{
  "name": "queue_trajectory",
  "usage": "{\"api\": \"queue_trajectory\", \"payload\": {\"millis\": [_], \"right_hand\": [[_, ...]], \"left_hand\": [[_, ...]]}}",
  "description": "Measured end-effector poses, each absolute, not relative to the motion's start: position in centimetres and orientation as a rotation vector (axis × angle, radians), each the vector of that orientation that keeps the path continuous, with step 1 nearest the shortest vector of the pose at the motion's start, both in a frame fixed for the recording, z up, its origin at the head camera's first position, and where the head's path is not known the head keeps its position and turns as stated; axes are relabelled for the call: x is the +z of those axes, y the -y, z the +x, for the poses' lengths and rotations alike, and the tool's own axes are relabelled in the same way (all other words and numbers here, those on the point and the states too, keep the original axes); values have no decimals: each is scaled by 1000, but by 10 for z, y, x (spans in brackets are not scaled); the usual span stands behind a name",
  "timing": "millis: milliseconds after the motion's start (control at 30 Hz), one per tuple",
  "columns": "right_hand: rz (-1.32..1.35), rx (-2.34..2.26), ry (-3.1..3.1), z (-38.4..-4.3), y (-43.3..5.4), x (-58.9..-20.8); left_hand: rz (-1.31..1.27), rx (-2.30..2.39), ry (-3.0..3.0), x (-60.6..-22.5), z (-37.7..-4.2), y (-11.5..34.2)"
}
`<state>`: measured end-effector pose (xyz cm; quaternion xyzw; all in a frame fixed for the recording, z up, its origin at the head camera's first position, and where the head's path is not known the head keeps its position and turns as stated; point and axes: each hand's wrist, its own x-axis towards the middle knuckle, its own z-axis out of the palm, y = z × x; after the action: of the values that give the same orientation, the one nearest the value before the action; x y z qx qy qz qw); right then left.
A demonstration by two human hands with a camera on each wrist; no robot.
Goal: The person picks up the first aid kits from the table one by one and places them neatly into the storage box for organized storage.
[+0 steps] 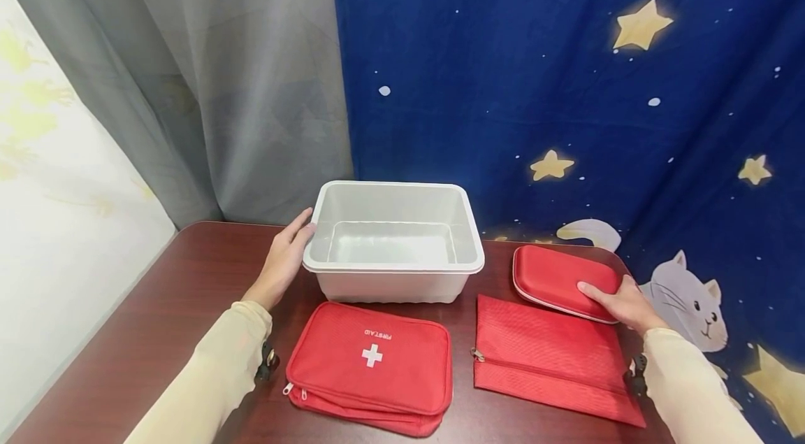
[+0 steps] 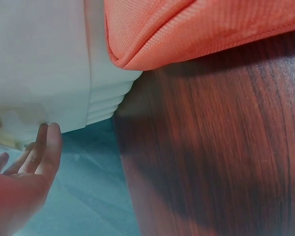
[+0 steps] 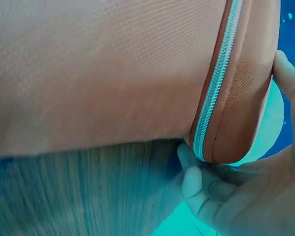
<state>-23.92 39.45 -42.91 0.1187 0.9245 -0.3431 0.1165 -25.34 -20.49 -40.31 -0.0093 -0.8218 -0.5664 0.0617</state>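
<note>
A white plastic basin [image 1: 393,284] stands at the back of the table, with nothing in it. My left hand [image 1: 283,262] rests at its left side, and the left wrist view shows the fingers [image 2: 50,147] fairly straight against the wall. At the far right, my right hand [image 1: 629,304] grips the near right corner of a red hard zip case [image 1: 560,273]. The thumb lies on the lid; in the right wrist view the other fingers [image 3: 194,184] curl under the zipped edge. Just in front of that case lies a flat red zip pouch [image 1: 547,353].
A red first aid bag [image 1: 402,370] with a white cross lies in front of the basin. The brown wooden table [image 1: 170,332] ends at a grey curtain [image 1: 277,80] and a blue star-patterned curtain [image 1: 478,80]. A white surface [image 1: 56,220] borders the left.
</note>
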Motion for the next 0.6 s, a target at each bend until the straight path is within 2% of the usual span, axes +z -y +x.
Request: {"api": "queue_trajectory", "payload": {"millis": [267, 600], "right_hand": [[403, -992, -2679, -236, -393, -428], [504, -1114, -2522, -233, -397, -433]], "left_hand": [[-58, -1768, 2412, -406, -252, 204], [-66, -1818, 2396, -389, -240, 199]]}}
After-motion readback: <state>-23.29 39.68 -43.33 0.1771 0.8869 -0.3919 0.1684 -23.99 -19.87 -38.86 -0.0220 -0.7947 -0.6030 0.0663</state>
